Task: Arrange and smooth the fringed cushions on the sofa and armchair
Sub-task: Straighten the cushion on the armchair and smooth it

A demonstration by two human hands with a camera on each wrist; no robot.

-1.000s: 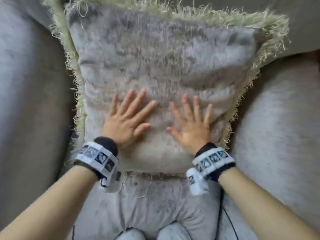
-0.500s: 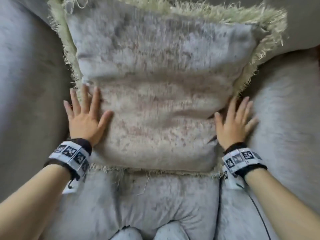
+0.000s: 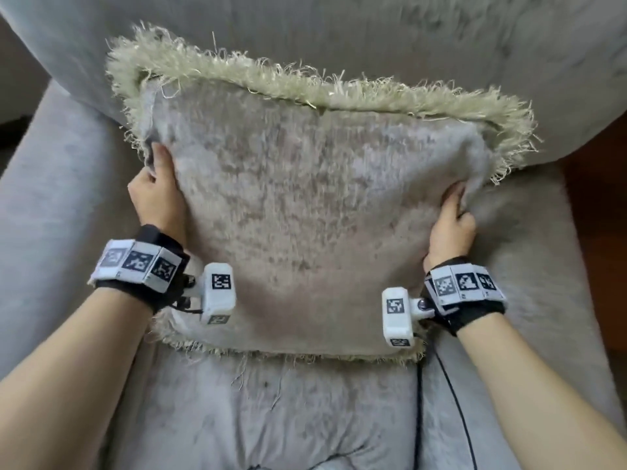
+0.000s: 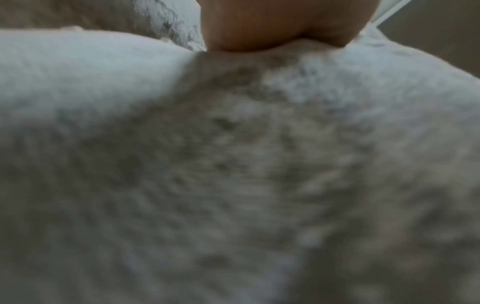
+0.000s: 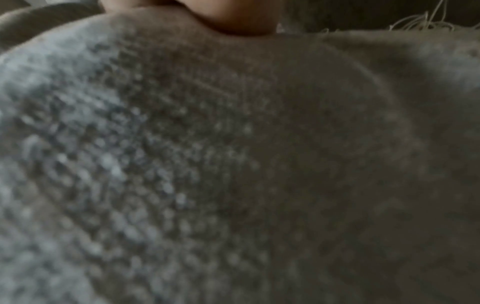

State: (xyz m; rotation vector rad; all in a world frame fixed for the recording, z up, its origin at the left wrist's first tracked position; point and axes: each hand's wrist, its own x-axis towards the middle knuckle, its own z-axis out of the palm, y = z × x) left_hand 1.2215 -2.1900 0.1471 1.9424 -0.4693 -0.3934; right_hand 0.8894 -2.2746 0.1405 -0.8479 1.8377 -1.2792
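A grey plush cushion [image 3: 305,212] with a pale green fringe leans against the back of a grey armchair [image 3: 339,39], its lower edge above the seat. My left hand [image 3: 157,184] grips its left edge, thumb on the front and fingers hidden behind. My right hand [image 3: 453,218] grips the right edge the same way. Blurred cushion fabric [image 4: 233,164] fills the left wrist view, with part of my left hand [image 4: 272,22] at the top. In the right wrist view the cushion [image 5: 207,164] is just as close, my right hand [image 5: 233,18] at the top edge.
The armchair's left arm [image 3: 51,205] and right arm [image 3: 536,239] flank the cushion closely. The grey seat [image 3: 271,412] lies below it, with a black cable [image 3: 441,385] trailing over the right side. Dark floor [image 3: 604,205] shows at far right.
Both hands slid outward from flat on the cushion's front to its sides and now grip the edges. The cushion looks raised and more upright against the backrest.
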